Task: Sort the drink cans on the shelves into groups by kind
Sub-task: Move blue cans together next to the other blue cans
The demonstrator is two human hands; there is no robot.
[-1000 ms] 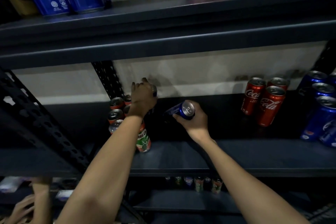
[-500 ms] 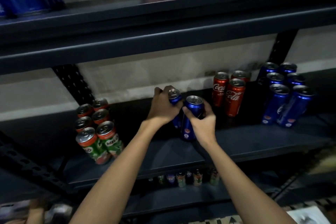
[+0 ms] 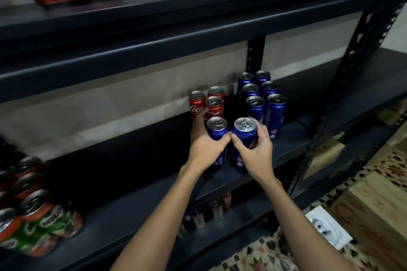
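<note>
Just beyond the two gripped blue cans, left hand [image 3: 204, 147] curled round one [image 3: 217, 133], right hand [image 3: 256, 152] round the other [image 3: 243, 138], six blues [image 3: 255, 105] already grouped, reds [image 3: 214, 105] beside, green ones [image 3: 44, 224] far left; lower shelf [image 3: 242, 215] seemingly unsorted.

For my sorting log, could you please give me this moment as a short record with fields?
left hand: grips a blue aluminium drink can
right hand: grips a second blue aluminium can
blue can group: upright, right of the hands
red cola cans: three, behind the left hand
green-and-red cans: far left, same dark metal shelf
</note>
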